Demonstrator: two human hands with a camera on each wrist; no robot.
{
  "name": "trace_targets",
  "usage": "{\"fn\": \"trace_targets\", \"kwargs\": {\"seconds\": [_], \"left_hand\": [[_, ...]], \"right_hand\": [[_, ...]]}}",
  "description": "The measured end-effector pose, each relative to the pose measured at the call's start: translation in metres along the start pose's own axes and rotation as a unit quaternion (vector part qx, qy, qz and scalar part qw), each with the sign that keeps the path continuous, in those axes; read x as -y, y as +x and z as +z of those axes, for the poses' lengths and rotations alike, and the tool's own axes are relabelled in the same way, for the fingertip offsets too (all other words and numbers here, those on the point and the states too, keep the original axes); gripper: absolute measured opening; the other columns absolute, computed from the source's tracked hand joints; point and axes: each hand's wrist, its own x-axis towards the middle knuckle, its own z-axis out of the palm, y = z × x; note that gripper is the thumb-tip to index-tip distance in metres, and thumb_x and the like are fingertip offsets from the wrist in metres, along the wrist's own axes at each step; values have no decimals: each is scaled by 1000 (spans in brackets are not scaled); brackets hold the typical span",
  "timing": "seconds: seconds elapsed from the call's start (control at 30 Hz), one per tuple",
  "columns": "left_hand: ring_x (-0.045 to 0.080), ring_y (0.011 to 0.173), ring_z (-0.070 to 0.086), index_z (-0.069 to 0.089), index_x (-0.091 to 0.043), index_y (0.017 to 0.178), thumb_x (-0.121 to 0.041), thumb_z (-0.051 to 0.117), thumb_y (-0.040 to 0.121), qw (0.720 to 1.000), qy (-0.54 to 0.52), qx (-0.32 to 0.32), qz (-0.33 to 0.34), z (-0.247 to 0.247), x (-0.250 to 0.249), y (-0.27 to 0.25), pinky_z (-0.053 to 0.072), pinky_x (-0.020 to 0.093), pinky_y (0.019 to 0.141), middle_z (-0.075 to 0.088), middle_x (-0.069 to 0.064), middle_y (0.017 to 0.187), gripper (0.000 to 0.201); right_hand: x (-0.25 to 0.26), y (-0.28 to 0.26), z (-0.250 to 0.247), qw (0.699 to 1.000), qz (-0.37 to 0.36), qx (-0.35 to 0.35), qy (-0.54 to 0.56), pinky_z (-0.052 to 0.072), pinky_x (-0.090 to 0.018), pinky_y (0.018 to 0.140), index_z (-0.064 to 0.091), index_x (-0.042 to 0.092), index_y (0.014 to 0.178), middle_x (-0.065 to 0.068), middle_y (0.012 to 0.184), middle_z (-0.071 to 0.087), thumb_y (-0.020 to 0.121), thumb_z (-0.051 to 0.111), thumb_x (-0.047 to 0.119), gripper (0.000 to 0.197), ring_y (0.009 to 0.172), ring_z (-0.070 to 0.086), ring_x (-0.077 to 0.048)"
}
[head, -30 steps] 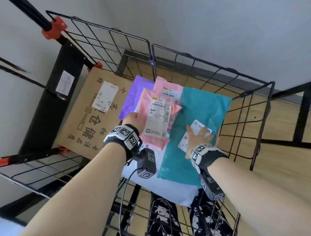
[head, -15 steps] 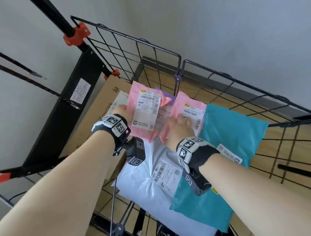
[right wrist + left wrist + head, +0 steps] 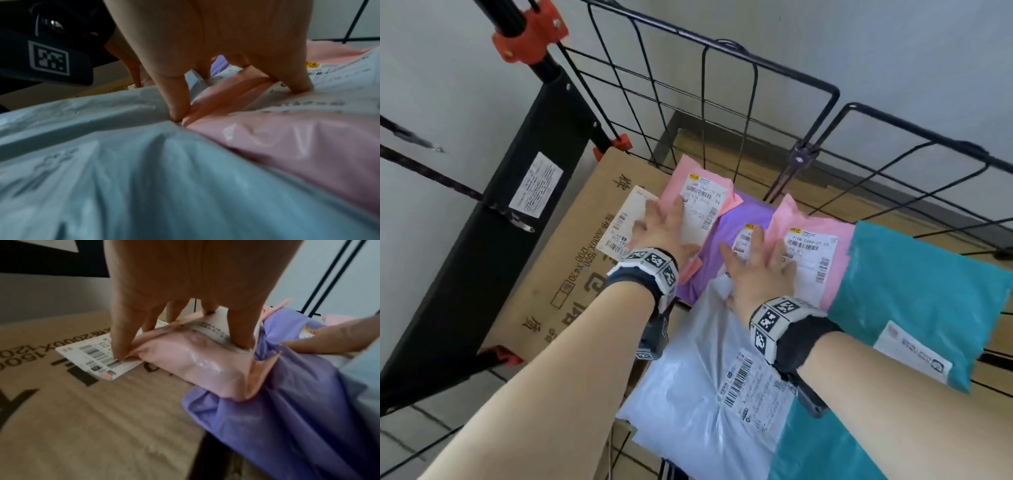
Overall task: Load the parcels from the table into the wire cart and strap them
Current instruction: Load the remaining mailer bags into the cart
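Observation:
Both hands work inside the wire cart [image 3: 800, 157]. My left hand [image 3: 667, 229] [image 3: 185, 288] presses with spread fingers on a pink parcel [image 3: 709, 192] [image 3: 195, 366] lying across a cardboard box [image 3: 571, 274] [image 3: 82, 418] and a purple parcel [image 3: 743, 219] [image 3: 287, 418]. The right hand [image 3: 760, 270] [image 3: 226, 40] lies flat with spread fingers on a second pink parcel [image 3: 822, 240] [image 3: 298, 138] and the edge of a white parcel [image 3: 698, 377] [image 3: 102, 162]. At the right lies a teal parcel [image 3: 921, 291].
A black post with orange clamps [image 3: 530, 34] and a black panel [image 3: 517, 212] bearing a white sticker stand at the cart's left side. A dark cord [image 3: 431, 171] runs across the left. A grey wall and wooden floor lie beyond the mesh.
The left hand carried one pink parcel to the far left and laid it over the box and purple parcel. The right hand went from the teal parcel to the other pink one.

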Motion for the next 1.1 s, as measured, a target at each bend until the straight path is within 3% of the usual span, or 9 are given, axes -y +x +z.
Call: {"fn": "trace_targets", "kwargs": {"seconds": [0.2,0.33,0.43,0.5,0.63,0.73,0.9,1.0,1.1], "left_hand": [[42,126,34,-4,-35,148,-49,61,83,996,32,8,-82,-1,-13,-3,42,58,96,21,20,147,92],[41,127,34,0,-31,149,-49,66,79,993,35,35,-107,-10,-22,-9,39,58,99,16,18,151,99],[37,138,20,6,-29,149,-41,60,85,998,62,-13,-8,-11,-19,-28,31,57,107,-2,5,158,85],[30,145,4,4,-32,150,-32,47,94,994,74,10,80,-7,-14,-38,19,55,114,-10,-7,158,70],[24,147,-6,4,-31,151,-23,34,100,989,80,86,94,-1,-7,-36,10,50,119,-12,-13,158,60],[24,147,3,11,-26,151,-19,37,99,989,83,76,93,-9,-12,-42,17,49,118,-4,-9,159,59],[28,128,44,50,-15,130,-12,42,94,994,2,-4,107,-21,-24,-86,42,43,102,37,4,146,36],[29,120,51,53,-12,128,-19,43,96,994,-24,26,106,-18,-35,-116,45,40,99,49,10,135,34],[31,109,57,58,-13,120,-23,43,95,994,-24,68,84,-8,-48,-142,50,38,90,57,14,123,31]], "right_hand": [[2,1,0,1000,9,10,-8,8,-62,114,-4,48,146,-7,155,-28,93,53,33,80,140,-15,-48],[1,-6,-7,1000,-2,13,21,5,-59,115,2,46,147,-5,156,-24,91,55,36,78,142,-15,-44],[-7,-17,-11,997,-41,-24,67,6,-52,118,12,38,149,-4,158,-17,87,58,28,78,144,-10,-40],[-14,-26,-12,993,-63,-53,79,9,-44,120,16,32,150,-6,159,-13,88,57,27,75,146,-7,-35],[-22,-43,-13,993,-66,-45,90,10,-40,121,16,27,150,-7,159,-8,90,54,29,71,147,-2,-31],[-29,-53,-18,995,-51,-33,84,8,-40,121,13,27,151,-7,159,-6,89,57,30,75,147,-2,-31],[-39,-72,-23,998,14,-38,51,7,-42,120,13,25,150,-15,157,0,88,58,33,77,146,1,-34],[-52,-91,-23,991,106,-62,60,12,-47,118,11,23,150,-18,155,6,84,61,41,85,143,7,-35],[-69,-114,-19,974,201,-50,93,11,-54,115,2,21,150,-19,155,-1,82,63,48,96,144,0,-36]]}}
